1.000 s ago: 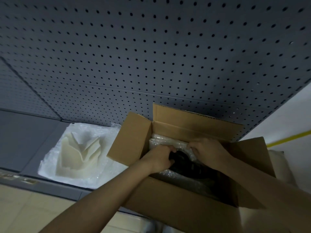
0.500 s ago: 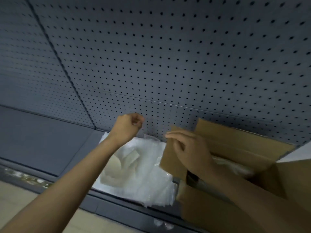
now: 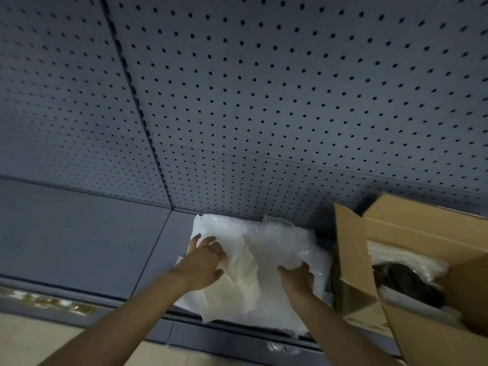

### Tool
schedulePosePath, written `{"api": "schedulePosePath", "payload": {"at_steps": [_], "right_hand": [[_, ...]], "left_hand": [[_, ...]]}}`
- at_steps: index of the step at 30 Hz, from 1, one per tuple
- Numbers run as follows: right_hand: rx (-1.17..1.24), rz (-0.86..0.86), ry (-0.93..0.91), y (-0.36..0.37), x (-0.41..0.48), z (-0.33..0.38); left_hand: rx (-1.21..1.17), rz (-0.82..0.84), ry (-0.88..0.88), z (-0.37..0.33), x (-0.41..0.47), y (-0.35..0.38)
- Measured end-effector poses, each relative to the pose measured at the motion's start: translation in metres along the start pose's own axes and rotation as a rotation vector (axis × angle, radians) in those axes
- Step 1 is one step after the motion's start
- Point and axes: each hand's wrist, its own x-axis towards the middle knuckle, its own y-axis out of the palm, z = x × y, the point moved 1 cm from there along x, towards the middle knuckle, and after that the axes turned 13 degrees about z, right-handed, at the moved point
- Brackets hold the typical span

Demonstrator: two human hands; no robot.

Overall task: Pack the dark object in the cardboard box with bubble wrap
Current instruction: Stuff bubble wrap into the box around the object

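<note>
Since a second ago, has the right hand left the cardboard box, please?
Yes. The right hand has moved left out of the cardboard box onto the bubble wrap beside it.

The pegboard (image 3: 264,101) is dull blue-grey, dotted all over with even rows of small black holes; a darker seam runs down it at the left. The shelf (image 3: 79,233) beneath is the same blue-grey, plain, with no holes. At the shelf's back edge lies bubble wrap (image 3: 277,239), translucent white with a faint bubbled grain. On it sits paper (image 3: 243,286) in a cream off-white, unpatterned. The box (image 3: 351,254) at the shelf's right end is plain tan-brown cardboard. Inside it the dark object (image 3: 404,281) is near black, with more white wrap beside it. The floor (image 3: 26,336) is pale beige.
</note>
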Motion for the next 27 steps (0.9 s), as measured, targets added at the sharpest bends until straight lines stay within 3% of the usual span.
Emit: {"api": "schedulePosePath", "payload": {"at_steps": [5,8,11,14,19,22,27], "right_hand": [[-0.031,0.071,-0.011,0.004,0.017,0.000],[-0.045,0.025,-0.057,0.002,0.004,0.012],[-0.035,-0.101,-0.294,-0.012,-0.030,0.041],[0.112,-0.096,-0.540,-0.038,-0.072,0.072],[0.717,0.330,-0.637,-0.073,-0.118,0.099],[0.736,0.515,-0.690,-0.078,-0.128,0.098],[0.772,0.605,-0.706,-0.088,-0.139,0.085]], "left_hand": [[-0.102,0.006,0.040,0.010,-0.009,0.004],[-0.191,-0.017,0.083,0.015,-0.013,-0.001],[-0.367,-0.101,0.106,0.018,-0.017,-0.012],[-0.656,-0.263,0.166,0.013,-0.027,-0.039],[-1.235,-0.138,0.274,-0.008,-0.044,-0.112],[-1.337,-0.050,0.399,-0.030,-0.059,-0.138],[-1.307,0.006,0.343,-0.052,-0.073,-0.147]]}}
